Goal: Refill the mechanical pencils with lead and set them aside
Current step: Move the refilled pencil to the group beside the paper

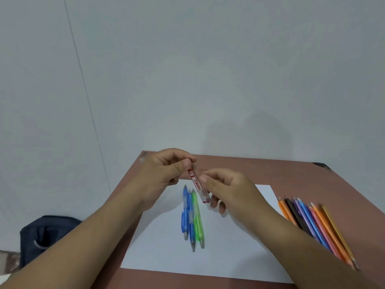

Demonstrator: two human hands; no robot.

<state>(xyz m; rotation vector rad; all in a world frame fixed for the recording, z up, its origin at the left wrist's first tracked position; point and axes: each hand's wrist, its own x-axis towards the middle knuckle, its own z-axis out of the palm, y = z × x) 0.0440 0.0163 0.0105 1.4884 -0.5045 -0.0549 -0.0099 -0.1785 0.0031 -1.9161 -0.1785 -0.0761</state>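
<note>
- The two forearms are entering from the lower corners of the frame, nearest the camera, and meeting at centre above the surface [260, 170].
- The left hand [164, 174] is pinching the top end of the lead case [198, 185], thumb and forefinger clamped on its cap end; the case is slanting down to the right, held clear of the surface.
- The right hand [227, 188] is closing thumb and fingers on the case's lower half. Gripping both ends this way looks like a set-up for pulling or sliding the cap open, one hand steadying while the other works; whether the cap is already loose cannot be told.
- Holding the case over the paper [208, 247] seems sensible: any lead that drops would land on white and be easy to find.
- Three mechanical pencils, two blue [186, 213] and one green [198, 217], are lying side by side and touching on the paper, just below the hands at centre frame, tips toward the camera. None looks opened, so I judge refilling not yet begun.
- A fan of coloured pencils [312, 222] is lying at the right edge, partly on the paper's corner, partly under the right forearm; a careless sweep of that arm could scatter them.
- A dark bag [45, 234] is sitting at lower left, off the surface, well away from the work.
- Nothing is lying between the hands and the mechanical pencils, and the left part of the paper is offering room for setting finished ones aside.
</note>
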